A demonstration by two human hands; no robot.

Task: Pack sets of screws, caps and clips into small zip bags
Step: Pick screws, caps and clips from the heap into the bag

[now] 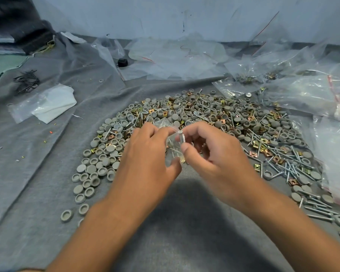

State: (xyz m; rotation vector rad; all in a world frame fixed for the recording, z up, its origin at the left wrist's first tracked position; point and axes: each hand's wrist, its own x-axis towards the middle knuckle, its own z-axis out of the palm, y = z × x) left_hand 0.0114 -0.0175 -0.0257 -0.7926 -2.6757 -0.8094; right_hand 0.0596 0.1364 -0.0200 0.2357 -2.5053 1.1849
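Together, both hands (177, 152) pinch a blurred small zip bag (172, 142), contents indistinct.

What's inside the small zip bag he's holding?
Through the clear small zip bag, screws show, plus a yellowish clip near the bottom. The left hand and right hand cover the rest; caps can't be confirmed.

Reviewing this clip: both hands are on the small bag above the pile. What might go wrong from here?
1. The right hand pinches screws at the mouth of the small bag; their points could snag or pierce the thin plastic.
2. The left hand holds the bag right over the mixed pile, so a dropped piece would be lost among the others.
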